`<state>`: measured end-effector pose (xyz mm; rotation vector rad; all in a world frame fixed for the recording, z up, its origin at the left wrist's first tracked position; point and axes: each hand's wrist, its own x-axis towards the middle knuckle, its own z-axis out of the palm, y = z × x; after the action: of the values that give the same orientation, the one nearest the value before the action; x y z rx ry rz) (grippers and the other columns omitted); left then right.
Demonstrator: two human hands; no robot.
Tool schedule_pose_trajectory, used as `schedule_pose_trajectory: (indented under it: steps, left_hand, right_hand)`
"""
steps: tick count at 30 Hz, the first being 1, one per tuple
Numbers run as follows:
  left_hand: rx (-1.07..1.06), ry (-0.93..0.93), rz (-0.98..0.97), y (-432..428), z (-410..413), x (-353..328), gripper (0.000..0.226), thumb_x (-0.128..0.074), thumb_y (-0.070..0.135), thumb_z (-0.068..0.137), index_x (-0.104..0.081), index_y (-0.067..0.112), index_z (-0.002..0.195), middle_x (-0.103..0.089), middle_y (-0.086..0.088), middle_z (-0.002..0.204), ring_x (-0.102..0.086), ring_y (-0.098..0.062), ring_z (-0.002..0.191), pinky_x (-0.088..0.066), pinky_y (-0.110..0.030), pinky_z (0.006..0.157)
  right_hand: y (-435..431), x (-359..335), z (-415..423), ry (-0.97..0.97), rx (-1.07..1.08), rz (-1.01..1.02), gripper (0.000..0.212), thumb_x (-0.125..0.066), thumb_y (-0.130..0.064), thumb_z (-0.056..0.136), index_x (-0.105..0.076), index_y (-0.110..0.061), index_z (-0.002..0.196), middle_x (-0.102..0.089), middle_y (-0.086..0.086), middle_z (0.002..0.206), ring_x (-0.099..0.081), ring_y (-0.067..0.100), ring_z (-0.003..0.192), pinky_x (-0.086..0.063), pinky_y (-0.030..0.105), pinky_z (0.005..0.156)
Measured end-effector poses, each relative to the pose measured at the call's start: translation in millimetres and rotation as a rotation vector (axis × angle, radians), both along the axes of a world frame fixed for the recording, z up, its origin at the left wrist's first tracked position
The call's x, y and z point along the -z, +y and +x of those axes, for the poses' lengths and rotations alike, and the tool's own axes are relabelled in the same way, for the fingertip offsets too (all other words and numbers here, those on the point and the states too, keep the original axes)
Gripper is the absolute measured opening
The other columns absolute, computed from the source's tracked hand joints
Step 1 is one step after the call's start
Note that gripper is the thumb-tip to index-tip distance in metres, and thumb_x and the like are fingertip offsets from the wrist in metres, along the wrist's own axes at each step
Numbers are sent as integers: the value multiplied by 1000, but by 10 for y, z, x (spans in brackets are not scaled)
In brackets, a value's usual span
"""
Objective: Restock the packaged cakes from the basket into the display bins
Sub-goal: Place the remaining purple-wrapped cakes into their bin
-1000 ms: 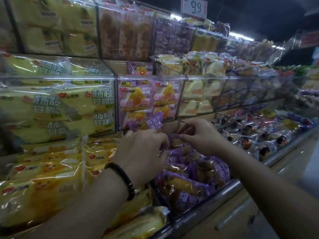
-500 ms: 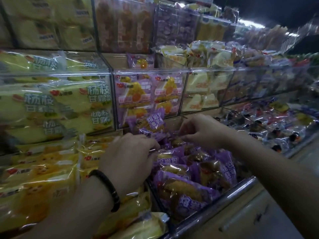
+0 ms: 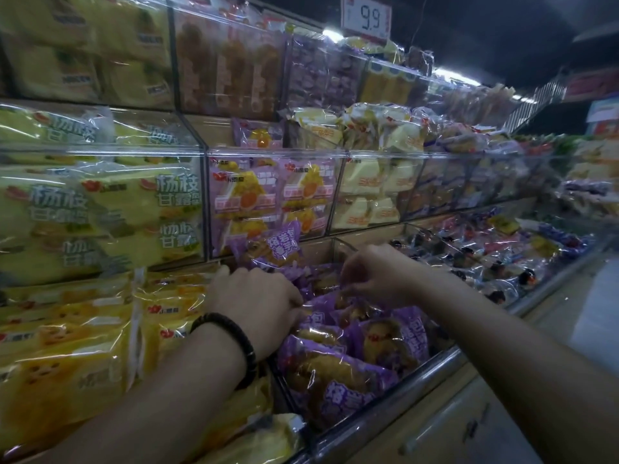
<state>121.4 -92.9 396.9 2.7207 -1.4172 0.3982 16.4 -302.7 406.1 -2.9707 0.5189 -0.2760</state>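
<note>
Both my hands are inside the lower display bin point(image 3: 385, 416) of purple packaged cakes point(image 3: 338, 386). My left hand point(image 3: 258, 303), with a black bracelet on the wrist, has its fingers curled down onto the purple packs at the bin's left side. My right hand point(image 3: 371, 272) pinches the wrapper of a purple pack point(image 3: 351, 296) near the back of the bin. One purple pack point(image 3: 278, 246) stands upright behind my left hand. The basket is out of view.
Yellow cake packs point(image 3: 67, 356) fill the bin to the left. Clear-fronted bins above hold yellow packs point(image 3: 110, 209), pink-purple packs point(image 3: 268, 195) and pale wedges point(image 3: 368, 192). Dark-topped cakes point(image 3: 485, 262) lie to the right. A metal rail point(image 3: 418, 390) edges the shelf. A price sign point(image 3: 366, 16) hangs above.
My left hand has shifted slightly right and down onto the purple packs. My right hand stays at the back of the bin, pinching a wrapper. The camera tilted up again.
</note>
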Motion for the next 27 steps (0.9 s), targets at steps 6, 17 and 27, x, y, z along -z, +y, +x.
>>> schedule_pose_trajectory:
  steps: [6, 17, 27]
  left_hand:
    - [-111, 15, 12, -108, 55, 42, 28, -59, 62, 95, -73, 43, 109, -71, 12, 106, -64, -19, 108, -35, -50, 110]
    - [-158, 57, 239, -230, -18, -171, 40, -54, 61, 97, -64, 26, 113, -66, 4, 121, -60, -26, 121, -18, -60, 117]
    - [-183, 140, 113, -393, -59, -90, 55, -63, 66, 90, -63, 24, 125, -66, -4, 121, -66, -28, 110, -55, -43, 91]
  right_hand:
    - [10, 124, 105, 59, -64, -215, 27, -71, -52, 93, -72, -40, 117, -69, -17, 105, -60, 16, 103, -38, 39, 94]
    - [-47, 126, 105, 66, 51, -301, 17, -74, -46, 92, -67, -42, 108, -68, -15, 109, -58, 19, 115, -33, 46, 100]
    - [-13, 106, 25, 44, 50, -236, 19, -67, -52, 96, -66, -39, 110, -69, -17, 113, -60, 17, 115, -31, 46, 100]
